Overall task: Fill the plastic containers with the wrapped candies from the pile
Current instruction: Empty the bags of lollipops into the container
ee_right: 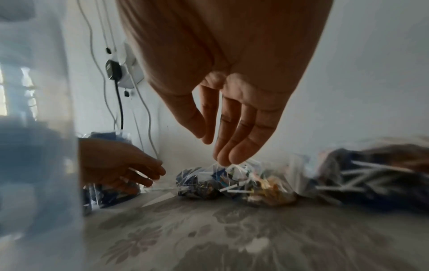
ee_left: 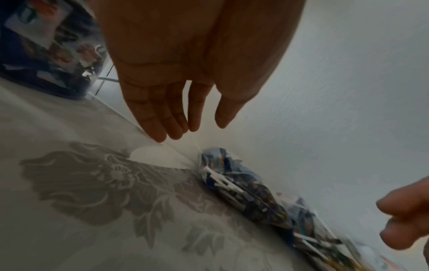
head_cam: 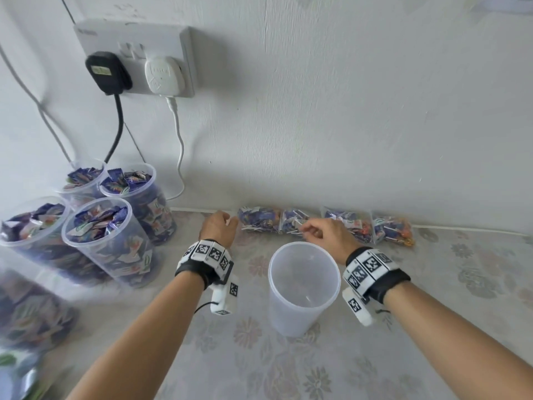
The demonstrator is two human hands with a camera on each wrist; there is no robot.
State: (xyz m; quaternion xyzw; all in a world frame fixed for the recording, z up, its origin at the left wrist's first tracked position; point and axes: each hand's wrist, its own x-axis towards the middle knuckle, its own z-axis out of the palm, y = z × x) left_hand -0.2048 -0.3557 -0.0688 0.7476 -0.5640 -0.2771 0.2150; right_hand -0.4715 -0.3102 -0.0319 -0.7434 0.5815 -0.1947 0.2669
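My left hand hangs over the back edge of the bench, its fingers straight and loose, side by side, thumb a little apart, holding nothing. Just beyond those fingertips, toward my right hand, lies the first clear bag of candies; the fingertips are near its end but I cannot tell whether they touch it. My right hand is over the second bag of candies. Its fingers point down, straight and close together, and the tips reach the crumpled top of that bag; the thumb lies close beside the forefinger, and whether any plastic is pinched between them I cannot tell. So neither grip is clamped on anything that I can see.

Further out past my right hand, two more bags lie in the same row against the wall; white sticks show through the clear plastic.

Between my two wrists and nearer to me than both hands stands the empty container, upright, its mouth open.

Out beyond my left hand, well apart from it, stands a cluster of filled containers, packed to the rim with blue wrapped candies. Above them on the wall is a socket with a black plug and a white plug in it, their cables hanging down behind the containers.

The bench is covered by a pale cloth with grey flowers. Both wrists wear black bands with black-and-white square markers.
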